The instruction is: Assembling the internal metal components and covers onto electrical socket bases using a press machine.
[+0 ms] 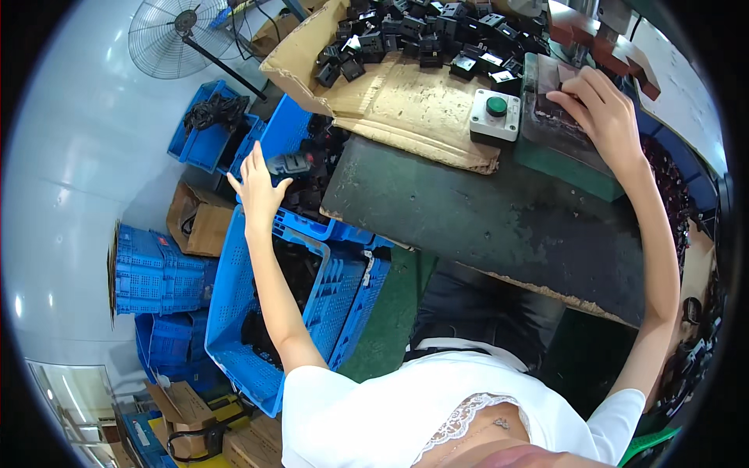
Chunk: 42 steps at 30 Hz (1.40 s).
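Observation:
My left hand (pixel 261 189) is open, its fingers spread, above a blue crate (pixel 286 129) on the left. Just right of its fingers is a dark, boxy plastic part (pixel 290 163), apart from the hand, over the dark pieces in the crate. My right hand (pixel 605 117) is at the machine's block-shaped base (pixel 546 117), under a metal press head (pixel 605 45). Its thumb and fingers are curled together at the block's top; anything between them is too small or hidden to make out. Left of the block stands a white box with a green button (pixel 496 107).
Many black plastic parts (pixel 431 51) lie on flattened cardboard (pixel 413 97) on the dark worktable (pixel 468 210). Another blue crate (pixel 226 343) with dark contents stands beside my left arm. Stacked blue crates (pixel 160 269), a cardboard box (pixel 207 222) and a fan (pixel 181 35) are further left.

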Tool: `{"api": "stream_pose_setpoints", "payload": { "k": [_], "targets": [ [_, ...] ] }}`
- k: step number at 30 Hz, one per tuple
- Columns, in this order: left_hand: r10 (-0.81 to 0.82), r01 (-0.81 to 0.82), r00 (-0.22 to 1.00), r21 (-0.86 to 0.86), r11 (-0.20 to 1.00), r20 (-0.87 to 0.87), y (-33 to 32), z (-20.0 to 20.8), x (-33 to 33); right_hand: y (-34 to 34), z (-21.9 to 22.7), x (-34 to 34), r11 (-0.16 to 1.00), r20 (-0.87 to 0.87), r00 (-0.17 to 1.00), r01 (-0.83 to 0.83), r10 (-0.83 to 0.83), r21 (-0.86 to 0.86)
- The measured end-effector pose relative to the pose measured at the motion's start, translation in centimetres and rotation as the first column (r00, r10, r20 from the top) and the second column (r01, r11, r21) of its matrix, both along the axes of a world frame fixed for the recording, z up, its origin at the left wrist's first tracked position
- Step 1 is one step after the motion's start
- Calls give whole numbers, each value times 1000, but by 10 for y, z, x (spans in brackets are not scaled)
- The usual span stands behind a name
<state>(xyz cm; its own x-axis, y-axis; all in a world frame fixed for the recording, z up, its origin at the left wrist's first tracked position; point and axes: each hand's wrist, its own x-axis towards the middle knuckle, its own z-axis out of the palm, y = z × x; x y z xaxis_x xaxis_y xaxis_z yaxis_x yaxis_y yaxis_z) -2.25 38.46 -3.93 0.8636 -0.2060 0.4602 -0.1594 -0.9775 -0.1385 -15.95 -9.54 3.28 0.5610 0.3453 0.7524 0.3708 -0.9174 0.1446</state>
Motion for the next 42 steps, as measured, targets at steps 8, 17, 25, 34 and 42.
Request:
{"api": "stream_pose_setpoints", "payload": {
  "k": [8, 17, 25, 34, 42],
  "targets": [
    [-572, 576, 815, -227, 785, 90, -63, 26, 0, -21, -18, 21, 945, 24, 970, 243, -244, -217],
    [-754, 761, 639, -266, 592, 150, -170, 31, 89, -45, -5, 31, 975, -449, 881, 206, -148, 82],
    [-641, 634, 768, -143, 760, 4, -205, 5, 192, -42, -3, 15, 951, -486, 841, 303, -239, 56],
    [-479, 543, 839, -335, 770, 259, -217, 23, 181, -58, -5, -8, 961, -453, 885, 212, -111, 179],
    [-866, -263, 497, -939, -222, 65, -239, 43, 170, -75, -18, 11, 973, -405, 914, 79, 16, 217]
  ]
}}
